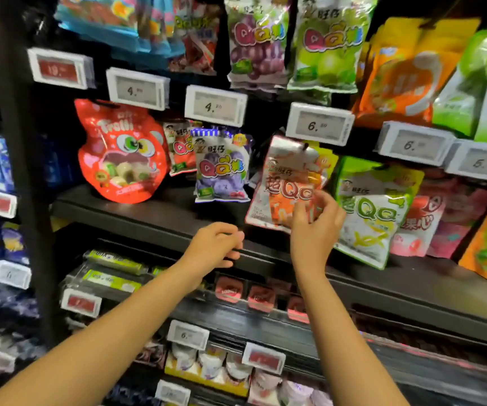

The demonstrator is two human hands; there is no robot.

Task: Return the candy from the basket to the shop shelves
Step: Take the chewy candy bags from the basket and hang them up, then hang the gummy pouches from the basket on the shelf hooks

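Two bare forearms reach up from the bottom edge toward the shelves. Right hand (314, 221) pinches the lower edge of the orange bag (287, 183), fingers and thumb curled on the foil; the bag hangs tilted, its top hole at the peg (305, 146) just below the 6 tag (319, 124). Whether the hole is fully on the peg cannot be told. Left hand (217, 244) floats low and left of the orange bag, fingers loosely curled, holding nothing, near the shelf lip (148, 218). Green bag (374, 212) hangs just right of the orange bag, purple bag (221, 168) to its left. Basket not in view. Judgement: bag probably being seated. Best to push it back along the peg, straighten it face-out beside the green one, then release gently so it doesn't swing off.
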